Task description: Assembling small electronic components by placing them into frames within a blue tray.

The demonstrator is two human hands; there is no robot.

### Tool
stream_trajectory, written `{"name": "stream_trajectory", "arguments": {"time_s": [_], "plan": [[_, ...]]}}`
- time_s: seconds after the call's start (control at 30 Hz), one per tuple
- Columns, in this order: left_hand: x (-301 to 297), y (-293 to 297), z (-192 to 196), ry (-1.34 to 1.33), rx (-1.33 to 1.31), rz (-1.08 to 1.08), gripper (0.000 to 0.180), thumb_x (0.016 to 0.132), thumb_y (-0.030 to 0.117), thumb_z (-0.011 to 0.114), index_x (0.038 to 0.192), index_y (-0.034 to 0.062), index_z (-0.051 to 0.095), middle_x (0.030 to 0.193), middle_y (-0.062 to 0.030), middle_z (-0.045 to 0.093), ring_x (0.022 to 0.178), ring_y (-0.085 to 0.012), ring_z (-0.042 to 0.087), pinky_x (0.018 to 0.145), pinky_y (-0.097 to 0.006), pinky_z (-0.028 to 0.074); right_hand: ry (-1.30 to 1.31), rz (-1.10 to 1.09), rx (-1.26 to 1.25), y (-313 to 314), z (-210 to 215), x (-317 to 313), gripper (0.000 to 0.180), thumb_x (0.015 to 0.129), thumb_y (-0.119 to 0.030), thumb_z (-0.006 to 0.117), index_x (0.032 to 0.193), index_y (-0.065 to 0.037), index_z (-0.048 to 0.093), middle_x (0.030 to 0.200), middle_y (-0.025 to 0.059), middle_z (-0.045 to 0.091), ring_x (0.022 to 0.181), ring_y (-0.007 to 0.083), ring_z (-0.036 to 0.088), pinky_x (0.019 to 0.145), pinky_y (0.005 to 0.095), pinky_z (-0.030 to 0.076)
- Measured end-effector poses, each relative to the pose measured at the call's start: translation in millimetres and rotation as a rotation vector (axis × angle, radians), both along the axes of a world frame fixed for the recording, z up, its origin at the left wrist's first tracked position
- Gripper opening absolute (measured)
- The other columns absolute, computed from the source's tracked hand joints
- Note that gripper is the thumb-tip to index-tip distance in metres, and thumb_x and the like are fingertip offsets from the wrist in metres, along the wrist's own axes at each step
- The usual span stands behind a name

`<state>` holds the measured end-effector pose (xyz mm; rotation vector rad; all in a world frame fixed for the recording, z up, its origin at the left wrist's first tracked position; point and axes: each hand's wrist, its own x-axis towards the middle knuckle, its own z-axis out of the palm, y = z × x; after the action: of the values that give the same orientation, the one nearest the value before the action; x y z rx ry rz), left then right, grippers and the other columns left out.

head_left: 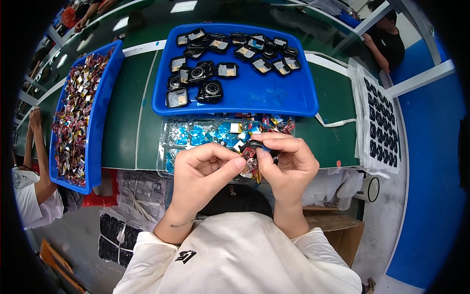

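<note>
In front of my chest, both hands meet over the near edge of the bench. My left hand (pixel 208 169) pinches a small red circuit board (pixel 248 153) between thumb and fingertips. My right hand (pixel 289 159) is closed around a black watch case (pixel 253 144), partly hidden by its fingers. Board and case touch or nearly touch; whether they are joined I cannot tell. Just beyond my hands lies a clear plastic compartment tray (pixel 169 126) holding blue film pieces, silvery battery cells and red boards.
A blue tray (pixel 274 105) of black watch cases stands beyond, some with open backs. At left, a long blue bin (pixel 94 166) is heaped with red boards. A white sheet of black parts (pixel 381 115) lies at right. Co-workers, one person (pixel 389 41) at far right, are nearby.
</note>
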<state>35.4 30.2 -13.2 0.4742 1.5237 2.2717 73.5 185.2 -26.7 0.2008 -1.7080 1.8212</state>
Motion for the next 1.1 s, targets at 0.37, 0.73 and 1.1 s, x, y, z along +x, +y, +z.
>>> {"name": "stream_trajectory", "arguments": {"time_s": [0.37,0.73,1.1], "plan": [[-3.7,4.9,-1.1,-0.052,-0.027,0.076,0.013,0.079,-0.003,0.07,0.088,-0.0056,0.063,0.082,-0.0081,0.065,0.075,-0.0085,0.062,0.067,-0.02,0.05,-0.058,0.059,-0.048,-2.9,1.4,0.3,0.02,0.073,0.014,0.064,0.09,0.006,0.058,0.097,0.0194,0.065,0.092,0.0214,0.065,0.077,0.029,0.054],[-11.7,0.7,-7.5,0.197,-0.282,0.146,0.015,0.073,0.007,0.077,0.081,-0.0006,0.067,0.074,-0.0013,0.064,0.062,-0.0048,0.049,0.057,-0.019,0.04,-0.242,0.201,0.192,21.9,16.6,-8.8,0.012,0.076,0.002,0.071,0.087,0.002,0.067,0.092,0.0125,0.067,0.075,0.0123,0.065,0.066,0.0217,0.054],[-23.5,-9.8,-8.0,0.144,-0.158,0.287,0.019,0.077,0.006,0.071,0.096,-0.0004,0.067,0.081,-0.0046,0.066,0.071,-0.007,0.052,0.067,-0.022,0.041,-0.337,0.171,0.25,85.4,77.0,-132.0,0.006,0.078,0.002,0.068,0.083,0.002,0.064,0.08,0.0116,0.068,0.073,0.0138,0.066,0.069,0.0246,0.052]]}}
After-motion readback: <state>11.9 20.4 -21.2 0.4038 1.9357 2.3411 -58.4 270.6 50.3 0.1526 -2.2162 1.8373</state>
